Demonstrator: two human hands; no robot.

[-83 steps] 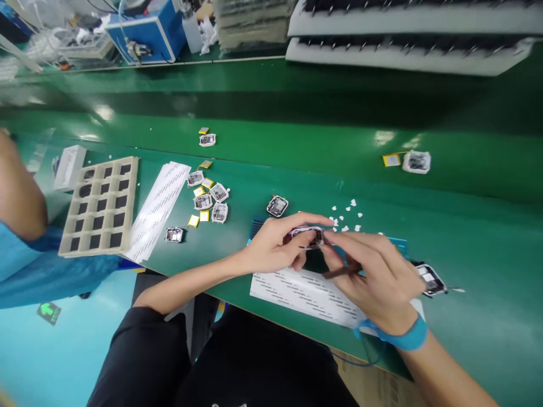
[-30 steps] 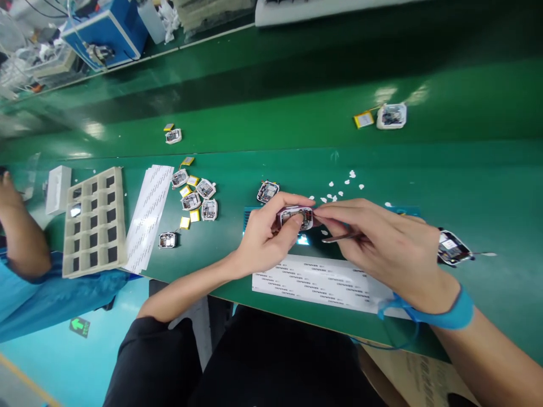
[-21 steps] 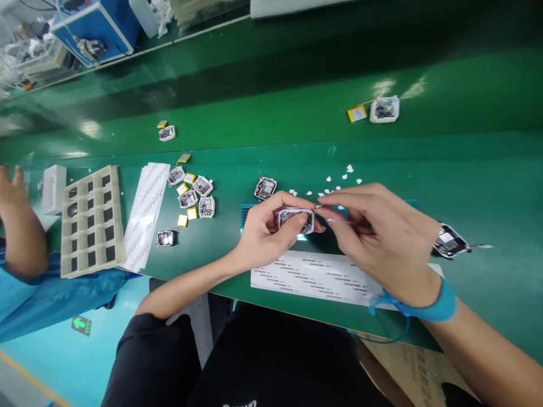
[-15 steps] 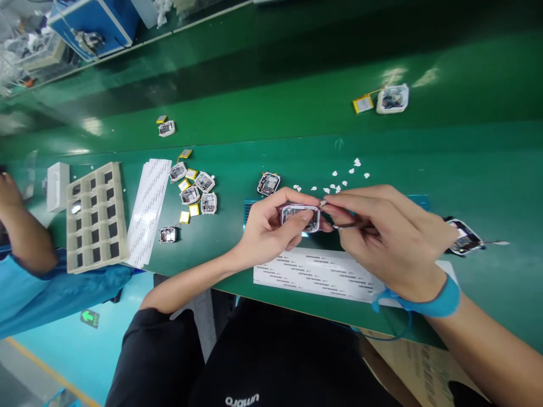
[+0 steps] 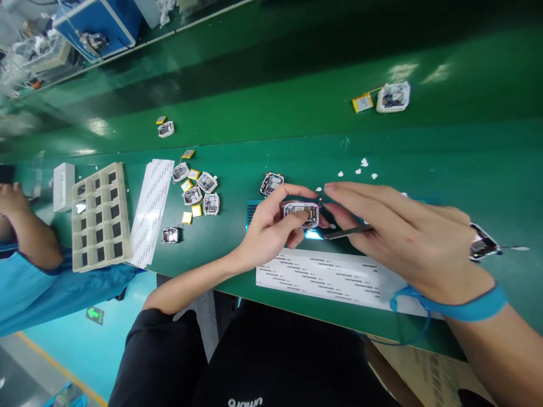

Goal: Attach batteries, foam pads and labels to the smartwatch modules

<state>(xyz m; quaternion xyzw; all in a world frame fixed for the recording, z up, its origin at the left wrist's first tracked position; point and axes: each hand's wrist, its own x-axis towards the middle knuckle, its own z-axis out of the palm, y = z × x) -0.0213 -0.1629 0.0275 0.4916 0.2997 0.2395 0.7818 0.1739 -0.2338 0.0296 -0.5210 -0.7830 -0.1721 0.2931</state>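
Observation:
In my left hand (image 5: pixel 271 226) is a small white-rimmed device (image 5: pixel 302 215) with its circuit side up, the thumb resting on it. Just right of it, my right hand (image 5: pixel 403 237) holds a thin metal tool (image 5: pixel 348 232) under the palm, its index finger and thumb apart near the device's edge. A bright patch shows on the bench below the device. Behind my left hand lies another open device (image 5: pixel 272 183). Small white pieces (image 5: pixel 365 163) are scattered beyond my right hand.
Several open devices (image 5: pixel 192 195) with yellow batteries lie left of centre, near printed strips (image 5: pixel 150 209) and a compartment tray (image 5: pixel 102 217). A printed sheet (image 5: pixel 318 271) lies before my hands. Another device (image 5: pixel 393 97) sits farther back. Another person's hand (image 5: pixel 14 200) is at far left.
My right hand has shifted right and its index finger and thumb have spread apart, showing more of the metal tool. My left hand still holds the device in nearly the same place.

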